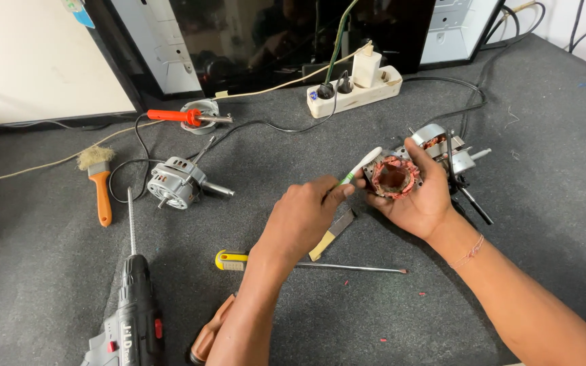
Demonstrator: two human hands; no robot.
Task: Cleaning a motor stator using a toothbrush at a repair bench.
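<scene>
My right hand (415, 196) cradles the motor stator (396, 177) just above the bench (530, 224), its grip closed round the metal frame with the copper windings facing up; my left hand (306, 213) pinches a toothbrush (359, 167) in a closed grip, its white head touching the stator's rim. The motor is already stripped, for its other parts (445, 150) lie just behind the stator; the windings look reddish and mostly bare, and small red flecks dot the bench near my arms, so I judge the brushing well under way, though I cannot tell how much dirt is left. Around me lie a second motor (178, 181), a soldering iron (183, 116), a paintbrush (99, 181), a cordless drill (130, 308), a long screwdriver (306, 263) and a power strip (354, 91); a flat tool (334, 234) rests just beneath my left hand; nothing blocks the stator, though black cables run close behind it.
</scene>
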